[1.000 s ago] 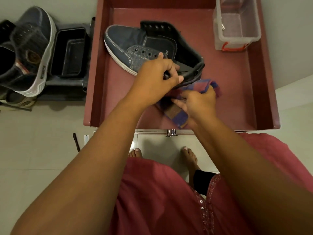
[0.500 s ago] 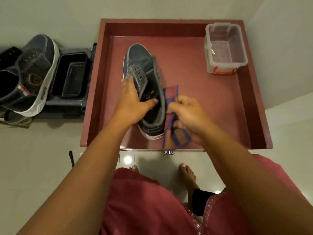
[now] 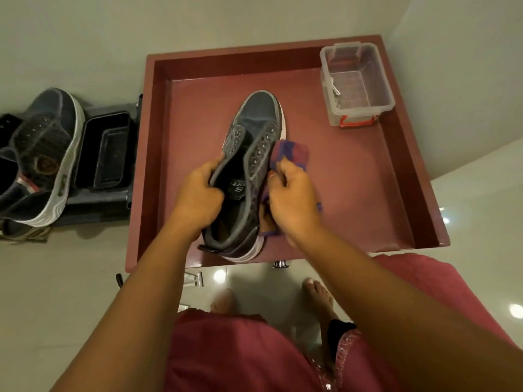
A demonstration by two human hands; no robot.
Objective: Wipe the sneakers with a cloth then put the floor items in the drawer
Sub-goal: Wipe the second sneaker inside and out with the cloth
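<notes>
A dark blue-grey sneaker [image 3: 256, 128] with a white sole is held over the open red drawer [image 3: 424, 199], toe pointing away from me. My left hand [image 3: 198, 193] grips its collar on the left side. My right hand [image 3: 294, 193] presses a purple and orange checked cloth [image 3: 291, 151] against the sneaker's right side. The second sneaker [image 3: 48, 154] leans toe-up on the floor at the far left.
A clear plastic box [image 3: 358, 86] with a red latch stands in the drawer's back right corner. Black trays [image 3: 104, 154] sit on the floor between the drawer and the second sneaker. Small items [image 3: 194, 279] lie on the floor below the drawer's front edge, near my bare feet.
The sneaker was turned from lying sideways to toe pointing away. My left hand shifted to its collar and my right hand brought the cloth up along its right side.
</notes>
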